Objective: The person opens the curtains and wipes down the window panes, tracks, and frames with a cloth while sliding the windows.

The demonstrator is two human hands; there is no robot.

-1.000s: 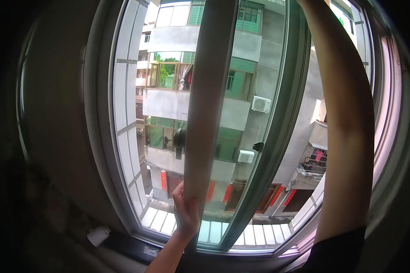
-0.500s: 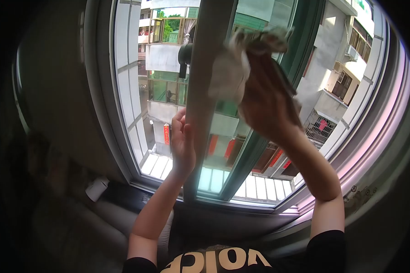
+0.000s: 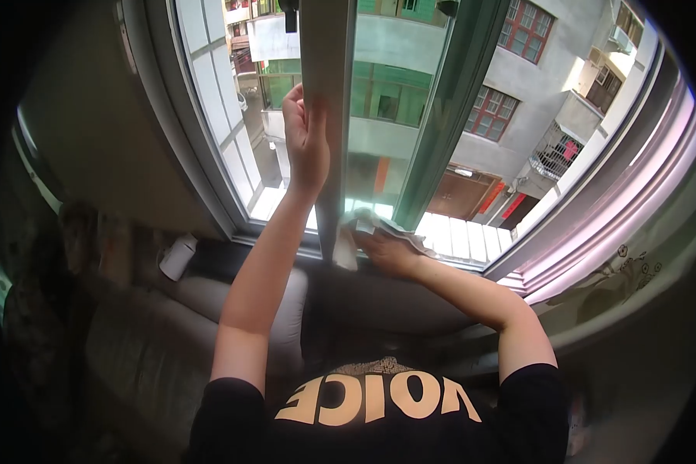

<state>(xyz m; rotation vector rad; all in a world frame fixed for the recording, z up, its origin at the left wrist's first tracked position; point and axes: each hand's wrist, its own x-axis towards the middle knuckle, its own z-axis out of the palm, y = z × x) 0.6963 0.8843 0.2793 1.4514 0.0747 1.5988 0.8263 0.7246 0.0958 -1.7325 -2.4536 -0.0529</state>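
Note:
My left hand (image 3: 308, 147) is closed around the edge of the window sash (image 3: 326, 54), its fingers curled over the left side of the upright bar. At the foot of the same sash, my right hand (image 3: 393, 252) presses a crumpled whitish cloth (image 3: 346, 246) against the lower corner of the greenish glass pane (image 3: 387, 147). Part of the cloth sticks out above and to the left of the fingers. The fingertips are partly hidden by its folds. A dark window handle (image 3: 289, 18) shows higher up on the sash.
Grey padded seating (image 3: 274, 313) lies below the window, with a white container (image 3: 179, 257) at its back on the left. A patterned curtain (image 3: 634, 267) hangs at the right. The window's outer frame (image 3: 201, 139) borders the left, and buildings stand outside.
My right hand has brought the cloth down from high on the pane to its bottom edge. The left hand still holds the sash. The view has shifted, so the left hand appears higher.

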